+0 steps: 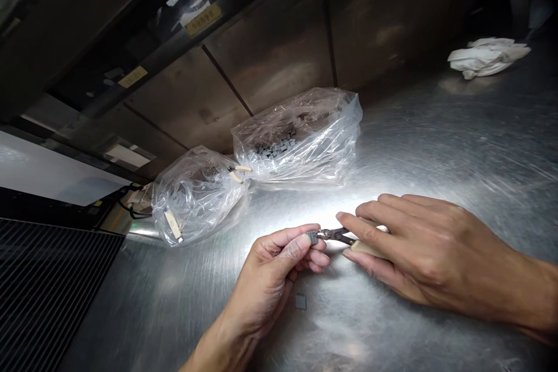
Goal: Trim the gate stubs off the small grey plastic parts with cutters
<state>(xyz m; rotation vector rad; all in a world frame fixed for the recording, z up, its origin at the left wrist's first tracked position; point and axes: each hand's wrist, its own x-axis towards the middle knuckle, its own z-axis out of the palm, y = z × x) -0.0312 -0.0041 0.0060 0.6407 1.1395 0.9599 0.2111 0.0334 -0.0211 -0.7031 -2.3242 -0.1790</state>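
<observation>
Between the thumb and fingers of my left hand is a small grey plastic part. My right hand is closed around the cream handles of a pair of cutting pliers. The jaws of the pliers meet the right side of the grey part; whether they bite into it is too small to tell. Below my left hand, a square grey piece lies flat on the metal table.
A clear plastic bag with many small grey pieces stands behind my hands. Left of it sits another clear bag, with cream-handled pliers at its edge. A crumpled white cloth lies far right. A dark ribbed panel borders the left.
</observation>
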